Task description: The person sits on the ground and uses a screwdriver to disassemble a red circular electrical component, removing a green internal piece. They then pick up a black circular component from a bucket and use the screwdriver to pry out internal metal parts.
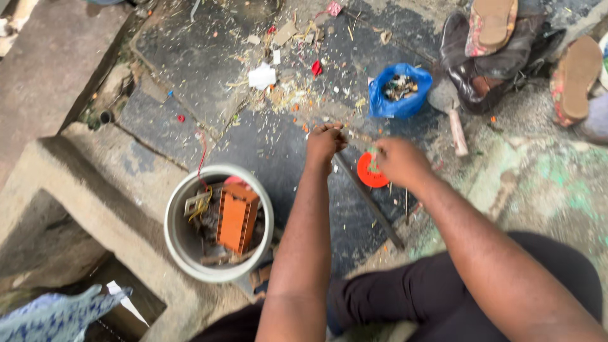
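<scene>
Hands first: your left hand (325,140) is closed in a fist, knuckles up, apparently pinching the end of something thin. Your right hand (398,161) is curled shut too, fingertips gripping a small piece just above the orange disc (369,172) on the floor. What runs between the two hands is too small to tell; it looks like a fine wire or strip. Keep both grips firm and pull evenly, I'd judge, so the piece does not snap or slip. A dark metal bar (368,201) lies slanted under your hands; use it as a rest. To your left, the grey pot (180,244) holds an orange block (235,218) and wires. Farther out sits the blue bag (399,90) of small parts, with a hammer (451,115) just beside it.
</scene>
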